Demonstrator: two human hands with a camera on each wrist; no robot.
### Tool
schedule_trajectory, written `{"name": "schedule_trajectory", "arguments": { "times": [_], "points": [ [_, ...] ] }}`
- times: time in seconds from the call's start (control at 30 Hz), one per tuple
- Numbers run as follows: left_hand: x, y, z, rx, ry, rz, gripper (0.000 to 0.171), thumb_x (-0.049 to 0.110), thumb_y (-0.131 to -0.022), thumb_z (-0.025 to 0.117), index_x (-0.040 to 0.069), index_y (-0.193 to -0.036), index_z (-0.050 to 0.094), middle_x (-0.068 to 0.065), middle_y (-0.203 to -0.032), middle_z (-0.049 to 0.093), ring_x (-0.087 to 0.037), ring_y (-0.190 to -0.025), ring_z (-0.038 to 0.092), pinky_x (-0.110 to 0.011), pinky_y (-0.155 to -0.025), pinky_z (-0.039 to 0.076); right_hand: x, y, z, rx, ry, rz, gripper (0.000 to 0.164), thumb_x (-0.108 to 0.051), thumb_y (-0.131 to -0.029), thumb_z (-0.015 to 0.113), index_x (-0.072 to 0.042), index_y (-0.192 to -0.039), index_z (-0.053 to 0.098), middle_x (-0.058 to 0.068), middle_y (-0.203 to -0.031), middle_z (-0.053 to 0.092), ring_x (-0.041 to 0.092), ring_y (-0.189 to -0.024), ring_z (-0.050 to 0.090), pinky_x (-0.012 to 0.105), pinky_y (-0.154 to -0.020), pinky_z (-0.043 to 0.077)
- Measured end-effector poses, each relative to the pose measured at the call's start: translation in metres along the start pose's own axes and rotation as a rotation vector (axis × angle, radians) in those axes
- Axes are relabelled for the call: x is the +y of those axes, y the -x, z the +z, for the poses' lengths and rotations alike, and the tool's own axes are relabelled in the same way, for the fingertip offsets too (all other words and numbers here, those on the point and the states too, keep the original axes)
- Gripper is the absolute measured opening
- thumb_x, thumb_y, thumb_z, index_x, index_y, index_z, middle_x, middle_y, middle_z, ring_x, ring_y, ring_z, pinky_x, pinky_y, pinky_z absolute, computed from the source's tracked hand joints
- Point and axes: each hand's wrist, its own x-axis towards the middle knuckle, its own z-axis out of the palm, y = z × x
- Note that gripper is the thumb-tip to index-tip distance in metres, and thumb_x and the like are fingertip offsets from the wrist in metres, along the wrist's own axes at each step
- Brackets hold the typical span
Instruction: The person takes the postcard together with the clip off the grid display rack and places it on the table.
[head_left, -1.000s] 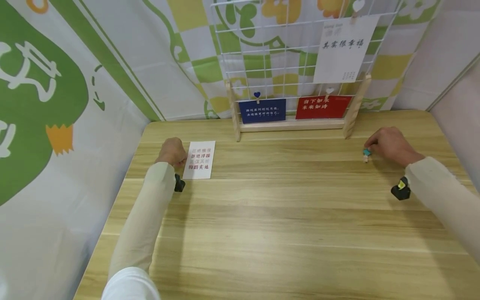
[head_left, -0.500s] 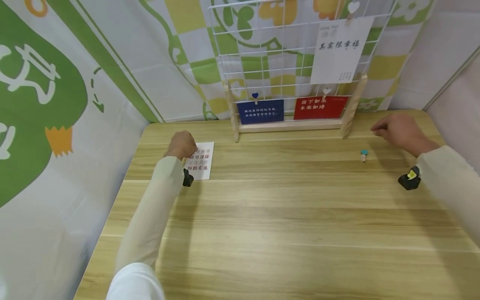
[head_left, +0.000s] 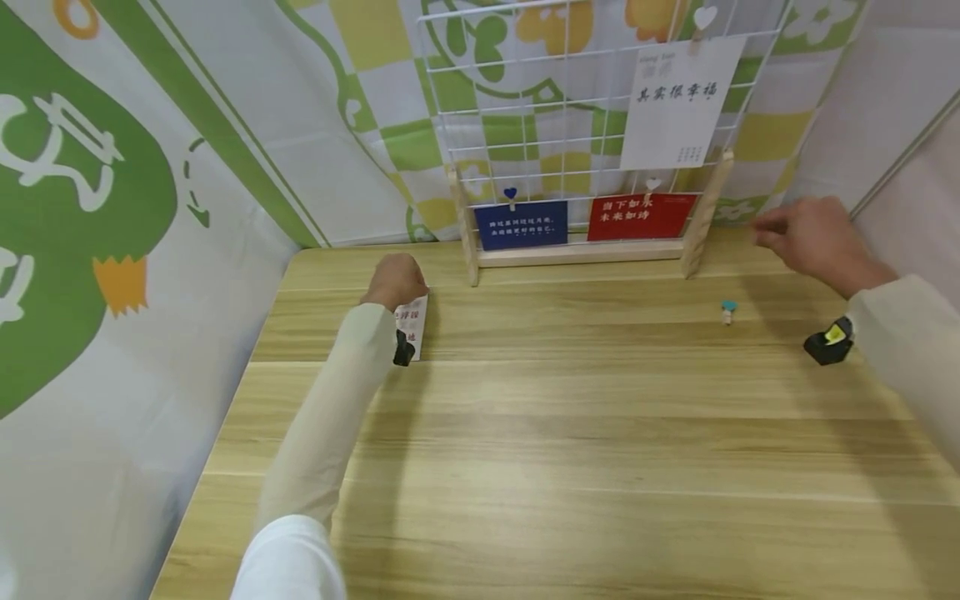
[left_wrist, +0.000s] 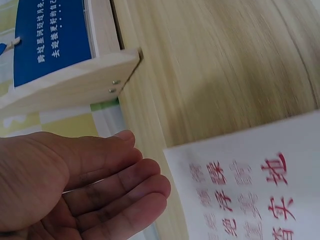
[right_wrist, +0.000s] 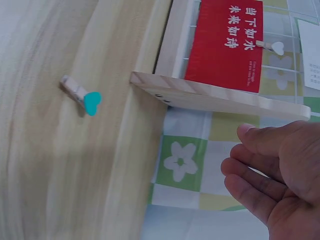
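Note:
My left hand [head_left: 395,282] hovers over the upper part of a white card with red writing [head_left: 411,321], hiding much of it in the head view. In the left wrist view its fingers are loosely bent beside the edge of that card [left_wrist: 240,190], with nothing between them. To the right, my right hand [head_left: 817,240] is raised above the table near the back corner, its relaxed fingers [right_wrist: 250,175] holding nothing. A small wooden clothespin with a teal heart [head_left: 727,312] lies on the table, apart from the right hand; the right wrist view shows this clothespin [right_wrist: 82,95] lying flat.
A white wire grid [head_left: 525,108] on a wooden stand [head_left: 577,253] rises at the table's back. Clipped to it are a blue card [head_left: 522,225], a red card [head_left: 641,217] and a larger white card [head_left: 678,125]. Printed cloth hangs behind and at the sides.
From the card's left side, my left hand has moved right and over it. My right hand, at the clothespin a second ago, has risen away from it; the clothespin stays on the table.

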Motion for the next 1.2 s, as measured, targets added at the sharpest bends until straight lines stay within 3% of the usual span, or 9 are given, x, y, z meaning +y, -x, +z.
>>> {"name": "schedule_trajectory", "arguments": {
  "times": [0.1, 0.2, 0.33, 0.5, 0.6, 0.67, 0.73, 0.93, 1.2],
  "points": [
    [0.009, -0.004, 0.000, -0.006, -0.025, 0.009, 0.022, 0.016, -0.092, 0.068, -0.002, -0.104, 0.074, -0.017, -0.111, 0.073, -0.033, -0.105, 0.067, -0.043, -0.094, 0.055, -0.003, -0.003, -0.005, 0.011, -0.009, -0.005, 0.024, -0.009, -0.092, 0.066, 0.009, -0.108, 0.069, 0.027, -0.098, 0.071, 0.048, -0.087, 0.066, 0.057, -0.075, 0.048],
    [0.019, -0.009, 0.000, -0.008, -0.056, 0.027, 0.024, 0.018, -0.092, 0.068, -0.001, -0.106, 0.073, -0.016, -0.113, 0.072, -0.033, -0.108, 0.066, -0.043, -0.097, 0.053, -0.004, -0.005, -0.008, 0.013, -0.002, -0.005, 0.025, -0.010, -0.091, 0.067, 0.008, -0.108, 0.069, 0.026, -0.095, 0.072, 0.043, -0.077, 0.068, 0.045, -0.061, 0.047],
    [0.031, -0.014, -0.001, 0.005, -0.089, 0.071, 0.026, 0.021, -0.091, 0.069, 0.000, -0.107, 0.074, -0.015, -0.115, 0.072, -0.033, -0.112, 0.065, -0.043, -0.101, 0.050, -0.004, -0.007, -0.013, -0.031, -0.002, 0.032, 0.029, -0.014, -0.094, 0.065, 0.007, -0.114, 0.067, 0.025, -0.096, 0.072, 0.035, -0.068, 0.066, 0.032, -0.054, 0.038],
    [0.048, -0.017, -0.002, 0.029, -0.083, 0.094, 0.027, 0.022, -0.090, 0.071, 0.001, -0.108, 0.074, -0.014, -0.119, 0.071, -0.033, -0.116, 0.063, -0.043, -0.103, 0.050, -0.006, -0.010, -0.021, -0.031, -0.008, 0.029, 0.031, -0.014, -0.095, 0.065, 0.007, -0.117, 0.066, 0.026, -0.099, 0.071, 0.040, -0.074, 0.068, 0.039, -0.060, 0.044],
    [0.057, -0.018, -0.003, 0.050, -0.028, 0.078, 0.022, 0.021, -0.088, 0.073, 0.001, -0.098, 0.073, -0.010, -0.096, 0.073, -0.025, -0.093, 0.065, -0.038, -0.088, 0.055, -0.009, -0.013, -0.028, -0.017, -0.015, 0.024, 0.030, -0.014, -0.095, 0.064, 0.006, -0.118, 0.066, 0.026, -0.101, 0.071, 0.030, -0.063, 0.067, 0.035, -0.055, 0.043],
    [0.062, -0.019, -0.003, 0.061, -0.010, 0.074, 0.021, 0.021, -0.087, 0.074, 0.000, -0.089, 0.070, -0.007, -0.081, 0.066, -0.020, -0.078, 0.057, -0.036, -0.078, 0.053, -0.012, -0.015, -0.032, -0.010, -0.020, 0.030, 0.030, -0.015, -0.095, 0.064, 0.005, -0.118, 0.066, 0.025, -0.101, 0.071, 0.018, -0.055, 0.063, 0.028, -0.053, 0.038],
    [0.065, -0.018, -0.005, 0.060, 0.010, 0.065, 0.021, 0.020, -0.087, 0.075, 0.001, -0.084, 0.066, -0.005, -0.076, 0.059, -0.019, -0.072, 0.050, -0.035, -0.073, 0.052, -0.014, -0.017, -0.036, -0.016, -0.025, 0.042, 0.031, -0.015, -0.096, 0.063, 0.005, -0.119, 0.066, 0.025, -0.104, 0.070, 0.010, -0.052, 0.057, 0.024, -0.049, 0.034],
    [0.071, -0.016, -0.012, 0.024, 0.055, 0.037, 0.022, 0.018, -0.088, 0.073, 0.000, -0.099, 0.067, -0.013, -0.099, 0.070, -0.026, -0.090, 0.064, -0.039, -0.086, 0.056, -0.020, -0.022, -0.046, -0.053, -0.012, 0.069, 0.035, -0.020, -0.098, 0.061, 0.005, -0.122, 0.063, 0.027, -0.109, 0.068, 0.014, -0.056, 0.059, 0.024, -0.049, 0.035],
    [0.084, -0.019, -0.020, 0.042, 0.011, 0.072, 0.027, 0.017, -0.088, 0.073, 0.000, -0.107, 0.066, -0.013, -0.105, 0.071, -0.029, -0.097, 0.067, -0.040, -0.086, 0.057, -0.026, -0.026, -0.059, -0.055, -0.010, 0.094, 0.036, -0.024, -0.099, 0.060, 0.003, -0.122, 0.064, 0.026, -0.108, 0.068, 0.013, -0.048, 0.048, 0.026, -0.050, 0.035]
  ]
}}
